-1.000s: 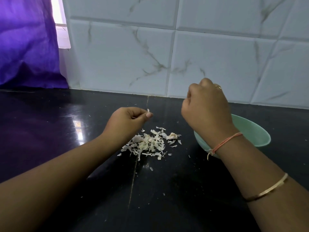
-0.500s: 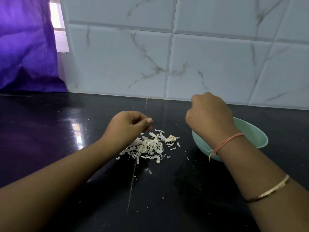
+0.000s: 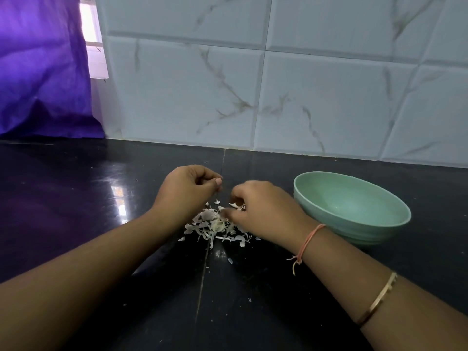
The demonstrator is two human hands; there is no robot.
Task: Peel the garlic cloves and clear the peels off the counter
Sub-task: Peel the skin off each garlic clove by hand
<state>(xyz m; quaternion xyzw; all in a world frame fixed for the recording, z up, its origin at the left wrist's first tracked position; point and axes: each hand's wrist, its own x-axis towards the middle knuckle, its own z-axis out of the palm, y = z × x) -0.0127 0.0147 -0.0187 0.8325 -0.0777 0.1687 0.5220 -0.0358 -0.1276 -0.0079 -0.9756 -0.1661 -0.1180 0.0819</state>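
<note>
Black counter point(image 3: 76, 198). Green bowl point(image 3: 336, 228) sits just right of right hand point(image 3: 263, 211). Left hand point(image 3: 187, 191) fingers curled, thumb on forefinger, contents can't tell. Right fingers pinching into garlic peels point(image 3: 210, 224), piled on counter between both hands.

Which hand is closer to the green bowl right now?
Right. The right hand sits just left of the bowl, fingers curled into the peels; the left hand is farther left, beyond the pile.
</note>
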